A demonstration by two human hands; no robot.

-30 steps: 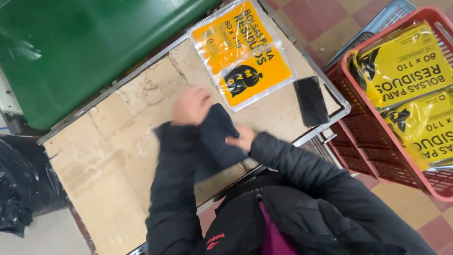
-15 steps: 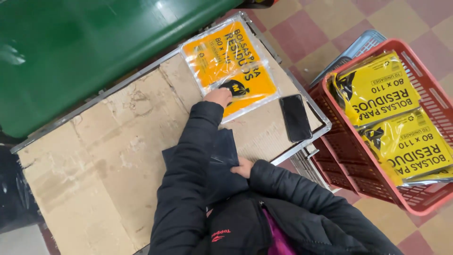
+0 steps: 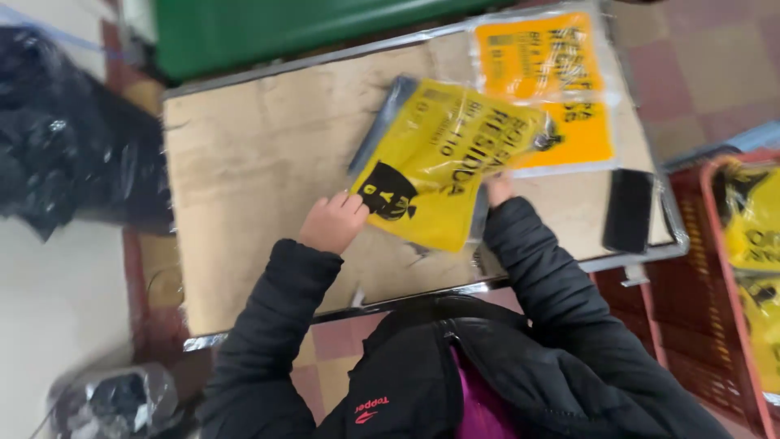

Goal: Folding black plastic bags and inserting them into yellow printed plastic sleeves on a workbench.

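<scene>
A yellow plastic packet with black print is tilted over the cardboard-covered cart top. My left hand grips its lower left corner. My right hand holds its right edge, mostly hidden under the packet. Both arms wear black padded sleeves. An orange packet in clear wrap lies flat behind it, partly overlapped by the yellow one.
A black phone lies at the cart's right edge. A red basket with more yellow packets stands to the right. A green bin is behind the cart. Black bags sit left, another bag on the floor.
My left hand reached to the packets earlier; now both hands hold a yellow packet over the cardboard. The view has shifted right and closer.
</scene>
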